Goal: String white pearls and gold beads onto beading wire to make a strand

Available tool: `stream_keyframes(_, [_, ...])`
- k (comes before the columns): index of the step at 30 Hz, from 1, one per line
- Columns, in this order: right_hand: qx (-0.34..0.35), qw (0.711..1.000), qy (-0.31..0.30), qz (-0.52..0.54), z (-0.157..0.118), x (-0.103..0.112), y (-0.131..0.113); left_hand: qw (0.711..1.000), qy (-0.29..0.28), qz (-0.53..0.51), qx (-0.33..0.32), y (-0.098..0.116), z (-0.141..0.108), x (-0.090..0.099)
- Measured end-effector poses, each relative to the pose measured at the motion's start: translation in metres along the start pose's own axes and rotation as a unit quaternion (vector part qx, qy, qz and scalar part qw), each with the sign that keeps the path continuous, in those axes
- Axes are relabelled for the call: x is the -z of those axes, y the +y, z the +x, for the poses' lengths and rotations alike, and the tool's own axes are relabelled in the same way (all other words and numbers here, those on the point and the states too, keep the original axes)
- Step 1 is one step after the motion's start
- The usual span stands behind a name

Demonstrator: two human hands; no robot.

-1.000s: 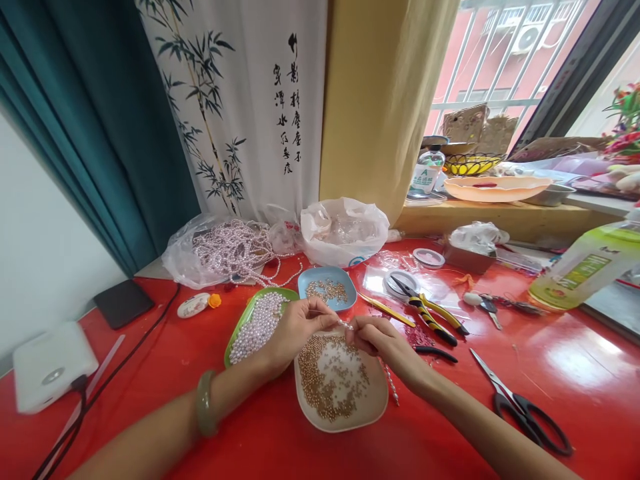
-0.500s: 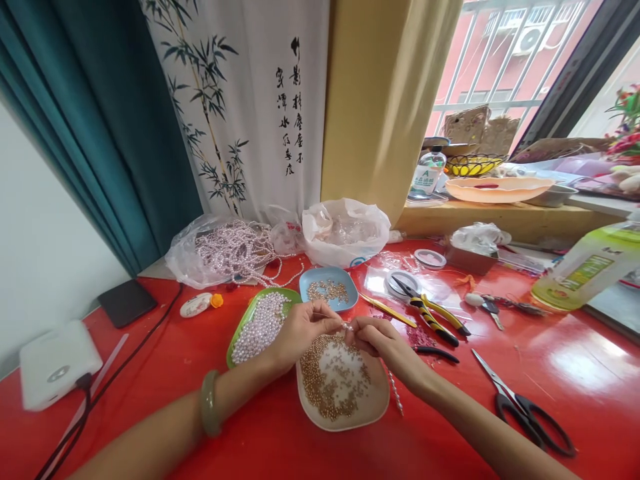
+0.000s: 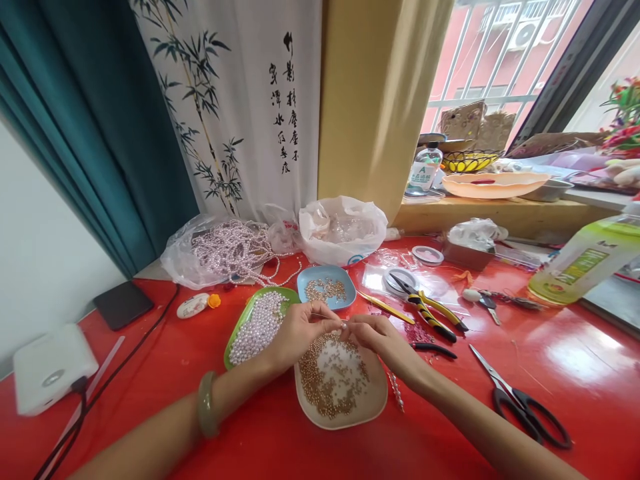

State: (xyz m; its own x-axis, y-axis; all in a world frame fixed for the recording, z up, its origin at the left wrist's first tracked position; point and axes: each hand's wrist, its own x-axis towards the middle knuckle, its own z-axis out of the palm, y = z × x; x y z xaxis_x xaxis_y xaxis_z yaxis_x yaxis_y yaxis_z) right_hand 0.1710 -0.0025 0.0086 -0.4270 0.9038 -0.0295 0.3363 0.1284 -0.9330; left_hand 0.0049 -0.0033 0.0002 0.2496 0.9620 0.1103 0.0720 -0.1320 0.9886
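Note:
Over the cream dish [image 3: 345, 421] of small gold beads [image 3: 320, 390], my two hands meet, fingertips almost touching. My left hand [image 3: 303, 333] is closed in a pinch on a thin thread, faintly visible above its fingers. A small pearly bead [image 3: 344, 325] shows between the fingertips. My right hand [image 3: 377, 337] pinches the beaded strand, and its curled fingers hide part of it. The strand's lower end [image 3: 397, 392] hangs out below my right wrist, beside the dish. White pearl beads [image 3: 257, 330] fill a green dish [image 3: 291, 293] next to my left hand.
Behind the hands sits a blue dish [image 3: 307, 275] of gold beads. Yellow tweezers [image 3: 387, 308], pliers [image 3: 430, 313] and scissors [image 3: 520, 400] lie to the right. Farther back are a bag of pearl strands [image 3: 225, 250] and a white plastic bag [image 3: 345, 233].
My right fingers have shifted slightly and closed in nearer to my left fingertips, covering more of the beads. The whole view has moved a little; the dishes and tools stay put.

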Motion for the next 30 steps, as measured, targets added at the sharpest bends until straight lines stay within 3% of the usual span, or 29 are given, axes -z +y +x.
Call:
stream_keyframes(7, [0.018,0.998,0.012,-0.065,0.005,0.002,0.005,0.999,0.002,0.003,-0.034,-0.003,0.002,0.0])
stream_keyframes(13, [0.026,0.99,0.043,-0.13,0.011,0.016,0.015,0.998,0.064,-0.013,0.026,-0.004,0.004,0.006])
stream_keyframes(17, [0.035,0.983,0.07,-0.164,0.013,0.022,0.019,0.996,0.086,0.006,0.027,-0.005,0.007,0.01])
stream_keyframes(22, [0.123,0.961,0.119,-0.219,0.011,0.015,0.016,0.996,0.048,0.068,0.015,-0.007,0.008,0.008])
stream_keyframes(25, [0.169,0.951,0.097,-0.239,0.008,0.004,0.012,0.991,0.025,0.124,-0.035,-0.008,0.006,0.007])
stream_keyframes(30, [0.097,0.979,0.058,-0.167,0.004,-0.006,0.009,0.988,0.005,0.151,-0.043,-0.001,0.004,0.008])
